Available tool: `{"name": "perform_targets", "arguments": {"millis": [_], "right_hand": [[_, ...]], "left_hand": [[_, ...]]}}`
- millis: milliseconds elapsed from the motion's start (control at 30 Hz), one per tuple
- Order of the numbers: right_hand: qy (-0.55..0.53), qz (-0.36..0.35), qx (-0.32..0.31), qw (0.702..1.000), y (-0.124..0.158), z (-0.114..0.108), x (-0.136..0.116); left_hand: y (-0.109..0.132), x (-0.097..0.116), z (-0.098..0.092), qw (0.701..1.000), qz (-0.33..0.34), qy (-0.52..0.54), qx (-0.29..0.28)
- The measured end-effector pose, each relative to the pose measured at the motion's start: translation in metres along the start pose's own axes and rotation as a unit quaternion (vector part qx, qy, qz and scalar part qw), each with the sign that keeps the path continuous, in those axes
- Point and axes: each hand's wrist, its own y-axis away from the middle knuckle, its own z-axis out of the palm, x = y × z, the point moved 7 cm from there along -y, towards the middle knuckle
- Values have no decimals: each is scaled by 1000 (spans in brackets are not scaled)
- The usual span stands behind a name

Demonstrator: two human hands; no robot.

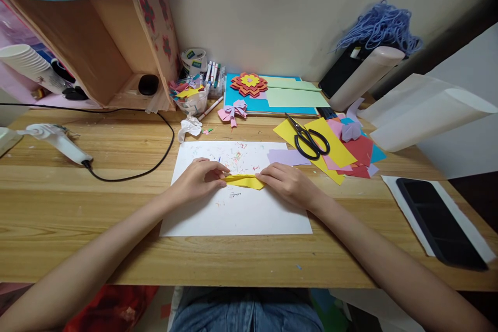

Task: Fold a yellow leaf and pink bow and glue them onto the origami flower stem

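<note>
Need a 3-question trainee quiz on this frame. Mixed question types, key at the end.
1. True or false: the left hand and the right hand both touch the folded yellow paper.
2. What lies on the yellow sheet beside the work area? A) a stapler B) scissors C) a ruler
3. Fill in: the glue gun lies on the person's ___ side of the white sheet.
Key: 1 true; 2 B; 3 left.

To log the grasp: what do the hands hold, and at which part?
A folded yellow paper: left hand pinches its left end, right hand holds its right end.
</note>
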Motion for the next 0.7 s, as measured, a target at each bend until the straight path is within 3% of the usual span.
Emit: {"name": "perform_targets", "arguments": {"millis": [200,333,500,700], "right_hand": [[-2,0,0,1000,0,0,-1],[2,0,4,1000,0,0,0],[12,0,1,1000,1,1,0],[10,-4,-1,1000,0,1,-1]], "left_hand": [[2,-1,1,999,1,28,-19],[3,4,-2,996,57,-70,-4],[6,16,-1,956,166,-239,33],[9,24,0,935,197,-290,49]]}}
